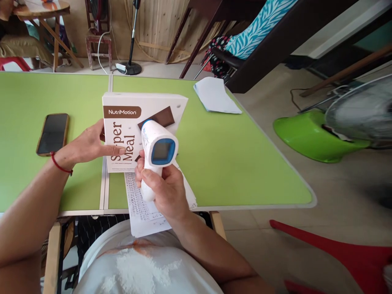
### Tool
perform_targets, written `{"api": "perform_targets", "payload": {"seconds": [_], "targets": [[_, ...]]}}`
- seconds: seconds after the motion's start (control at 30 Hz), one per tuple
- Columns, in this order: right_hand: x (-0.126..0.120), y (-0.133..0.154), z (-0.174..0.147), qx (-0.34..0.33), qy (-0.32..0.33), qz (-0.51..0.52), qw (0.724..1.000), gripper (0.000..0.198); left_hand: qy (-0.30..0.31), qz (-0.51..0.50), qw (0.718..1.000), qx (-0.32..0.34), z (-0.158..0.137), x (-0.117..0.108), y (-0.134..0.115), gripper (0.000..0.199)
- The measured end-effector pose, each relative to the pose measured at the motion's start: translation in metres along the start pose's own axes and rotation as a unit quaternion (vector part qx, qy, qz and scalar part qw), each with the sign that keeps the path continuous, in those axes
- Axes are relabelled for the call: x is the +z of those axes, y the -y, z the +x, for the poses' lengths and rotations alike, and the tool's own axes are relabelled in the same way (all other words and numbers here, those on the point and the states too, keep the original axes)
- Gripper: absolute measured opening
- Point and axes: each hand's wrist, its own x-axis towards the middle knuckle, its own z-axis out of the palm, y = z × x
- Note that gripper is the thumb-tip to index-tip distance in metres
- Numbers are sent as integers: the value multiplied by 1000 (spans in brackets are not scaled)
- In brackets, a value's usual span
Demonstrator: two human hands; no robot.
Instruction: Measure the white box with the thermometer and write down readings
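White thermometer gun: I see the white thermometer gun in front of the box, over the near edge of the tabletop, its blue-rimmed screen facing the person; I can't make out a reading.
Right grip: the right hand has its fingers closed around the white handle, the thumb lying across it.
NutriMotion box: the NutriMotion box, white and brown, is held up with its printed front towards the person, partly covered by the thermometer; whether its lower edge rests on anything, I can't tell.
Left grip: the left hand is partly open and pinches the box's left edge, thumb over the sideways "Meal" lettering side, fingers behind.
Red bracelet: the red bracelet circles the left wrist.
Written sheets: the written sheets lie beneath box and right hand, overhanging the near edge.
Green tabletop: the tabletop has a pale rim and a seam left of the sheets.
Phone: the phone lies dark-screened beyond the left wrist.
Blank paper: the blank paper sits near the far right edge.
Floor: a red plastic seat stands to the right.
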Motion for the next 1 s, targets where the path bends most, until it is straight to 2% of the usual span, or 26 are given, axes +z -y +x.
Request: {"api": "perform_targets", "payload": {"seconds": [0.43,0.83,0.93,1.0], "targets": [[2,-1,1,-5,-1,2,1000,23,5,17,1000,13,-1,-1,3,56],[1,-4,-1,-7,3,1,1000,29,9,-5,1000,14,1,-1,1,60],[-3,4,-3,-23,16,-20,999,26,-9,11,1000,4,0,-1,2,63],[-10,16,-2,-58,27,-63,996,23,-30,25,999,-6,-1,0,1,65]]}}
